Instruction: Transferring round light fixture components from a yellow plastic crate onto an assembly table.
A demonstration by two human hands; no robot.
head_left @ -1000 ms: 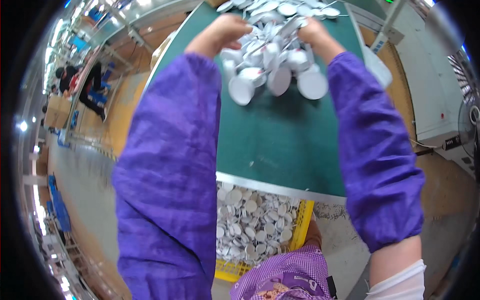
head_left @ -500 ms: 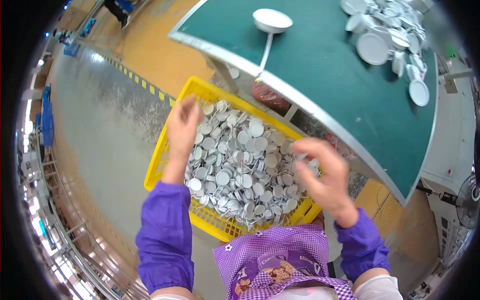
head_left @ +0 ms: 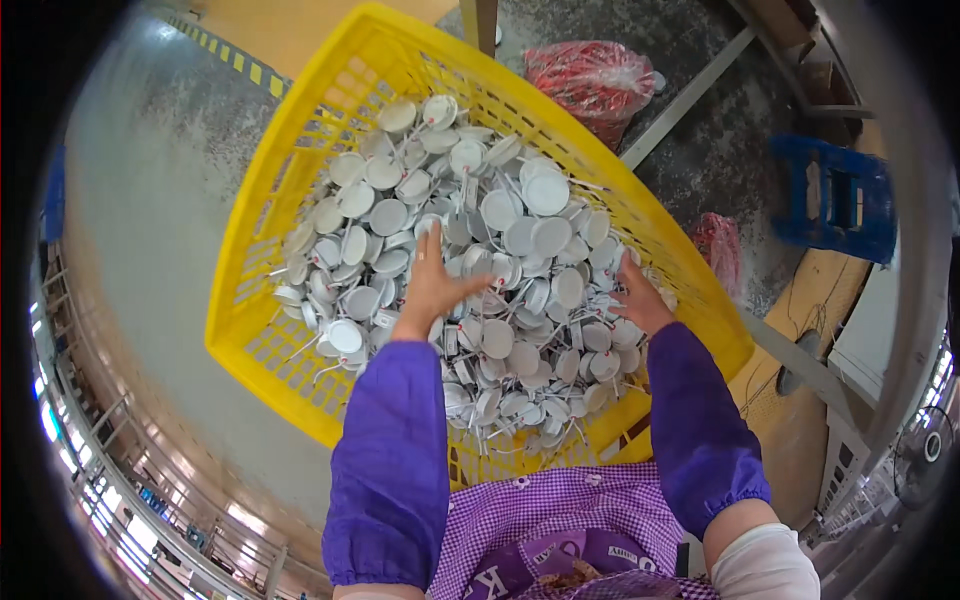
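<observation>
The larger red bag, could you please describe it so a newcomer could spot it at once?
Find the yellow basket of white discs. Beyond its upper-right edge lies the larger red bag, shiny and bulkier than the red bundle near the blue frame.

Red bag on flr, blue plastic piece rt, prob. fan lower rt

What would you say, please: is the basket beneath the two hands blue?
No, the basket beneath the left hand and right hand is yellow and holds white discs.
</observation>
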